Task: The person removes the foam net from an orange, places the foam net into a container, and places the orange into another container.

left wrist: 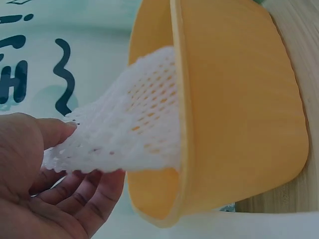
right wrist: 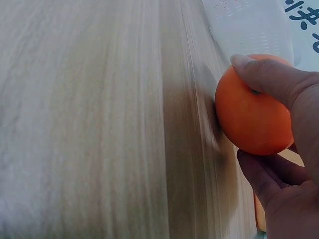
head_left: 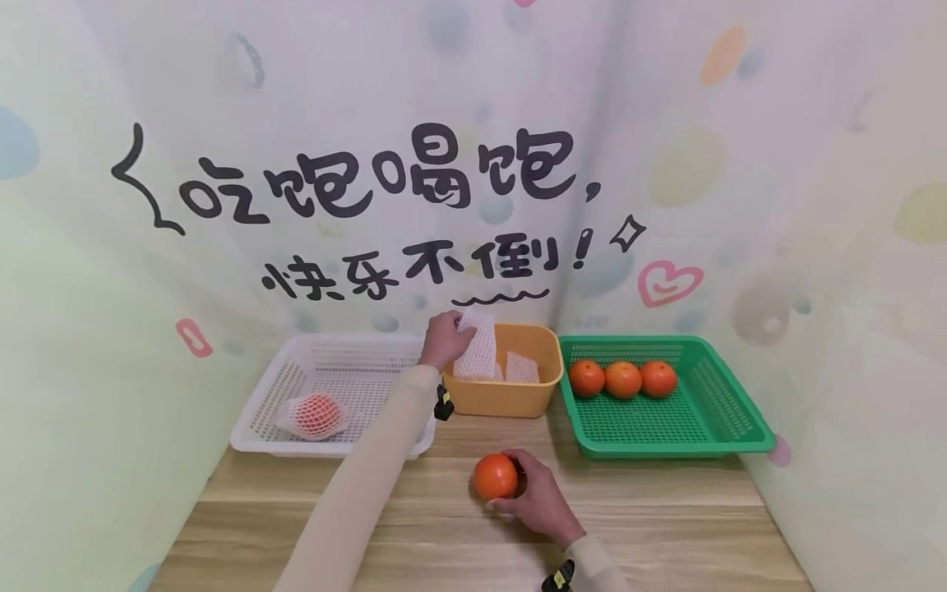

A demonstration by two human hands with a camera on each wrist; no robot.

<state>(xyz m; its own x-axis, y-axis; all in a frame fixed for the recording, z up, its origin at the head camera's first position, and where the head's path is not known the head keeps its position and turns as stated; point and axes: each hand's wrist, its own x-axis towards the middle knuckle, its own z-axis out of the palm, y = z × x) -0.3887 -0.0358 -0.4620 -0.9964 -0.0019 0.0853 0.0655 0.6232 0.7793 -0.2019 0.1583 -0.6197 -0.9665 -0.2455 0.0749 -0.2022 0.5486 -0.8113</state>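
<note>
My left hand (head_left: 446, 339) pinches a white foam net sleeve (head_left: 477, 349) between thumb and fingers. In the left wrist view, the lower part of the foam net sleeve (left wrist: 144, 114) is still inside the yellow-orange bin (left wrist: 239, 99), hidden by its wall. My right hand (head_left: 543, 499) grips an orange (head_left: 495, 477) over the front of the table, thumb on one side and fingers on the other. The right wrist view shows the orange (right wrist: 254, 112) close to the tabletop; whether it touches I cannot tell.
A white basket (head_left: 270, 386) at left holds one fruit in a foam net (head_left: 318, 415). At right, a green basket (head_left: 666, 444) holds three oranges (head_left: 623, 380) in a row. More foam nets (head_left: 522, 368) lie in the bin. A printed curtain (head_left: 814, 205) stands behind.
</note>
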